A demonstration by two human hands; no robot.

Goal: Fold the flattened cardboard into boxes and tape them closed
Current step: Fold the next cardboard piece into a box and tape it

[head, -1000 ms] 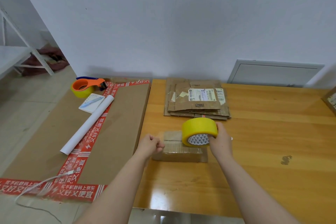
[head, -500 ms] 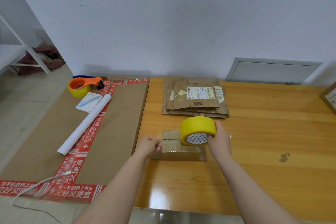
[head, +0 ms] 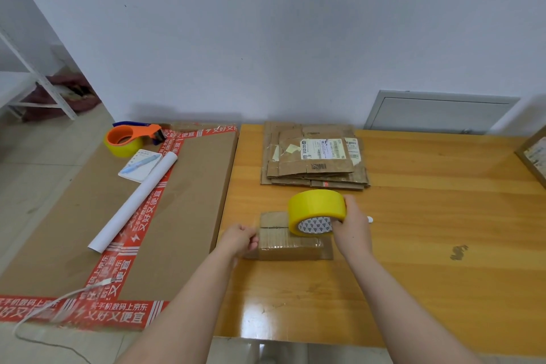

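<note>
Toward the wooden table's (head: 413, 230) left edge, the left hand's (head: 239, 241) curled fingers gripped the small cardboard box's (head: 291, 245) left end, while the right hand's (head: 351, 230) fingers clamped the yellow tape roll (head: 316, 210) over it.

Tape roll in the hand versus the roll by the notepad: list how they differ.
The held roll stands on edge over the box, gripped by the right hand; the dispenser roll lies flat on the cardboard sheet, untouched. The held roll is bare; the dispenser roll sits in an orange dispenser. Both are yellow.
</note>
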